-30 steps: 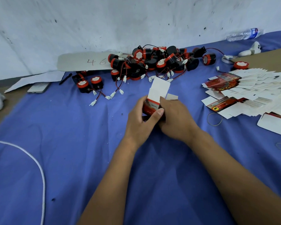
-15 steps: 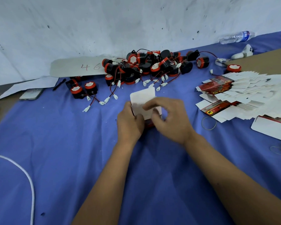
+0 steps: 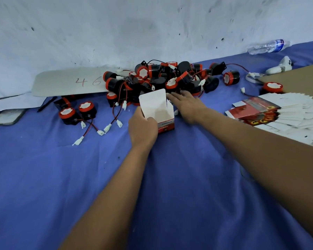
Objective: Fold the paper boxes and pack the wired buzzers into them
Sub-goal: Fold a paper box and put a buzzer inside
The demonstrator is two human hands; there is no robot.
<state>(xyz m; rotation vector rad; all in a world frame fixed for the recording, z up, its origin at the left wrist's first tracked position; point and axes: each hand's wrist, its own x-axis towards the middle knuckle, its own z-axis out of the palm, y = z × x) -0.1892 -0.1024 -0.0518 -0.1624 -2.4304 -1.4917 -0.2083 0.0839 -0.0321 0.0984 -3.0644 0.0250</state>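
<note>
Head view shows a table under a blue cloth (image 3: pixel 43 177) against a scuffed white wall (image 3: pixel 116 33). Left hand (image 3: pixel 143 129) grips the open paper box (image 3: pixel 156 110) standing upright on the cloth. Right hand (image 3: pixel 186 103), fingers spread, reaches at the pile of wired buzzers (image 3: pixel 163 80); flat box blanks (image 3: pixel 287 112) lie right.

left hand (image 3: pixel 143 129) gripping, right hand (image 3: pixel 185 103) outstretched
</note>
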